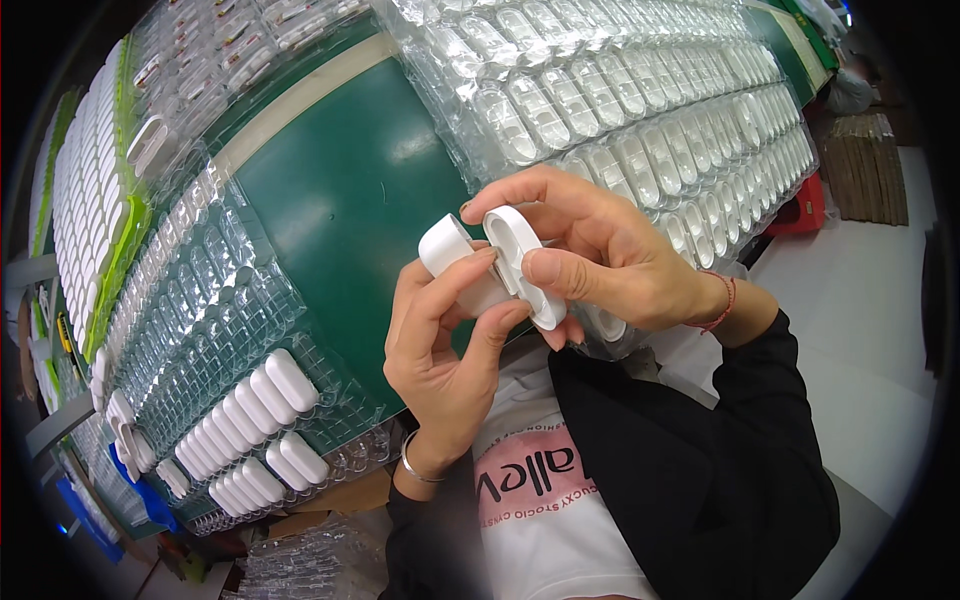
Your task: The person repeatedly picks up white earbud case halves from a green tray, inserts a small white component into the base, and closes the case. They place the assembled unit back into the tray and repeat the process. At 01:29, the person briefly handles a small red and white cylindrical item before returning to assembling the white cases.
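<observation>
Both of my hands hold a small white earphone case in front of my chest, above the near edge of the green table. My left hand [440, 350] has its fingers and thumb closed around the rounded white body [443, 246]. With fingertips and thumb, my right hand [620, 262] grips the oblong hollow white part [513, 243], its cavity facing up. The two parts meet at the middle, tilted apart; my fingers hide part of that joint.
A clear blister tray [215, 260] at left carries rows of white closed cases [245, 410]. Trays of hollow white shells [620, 100] cover the far right of the green table [350, 170]. Beyond stand a red bin [803, 208] and a cardboard stack [865, 175].
</observation>
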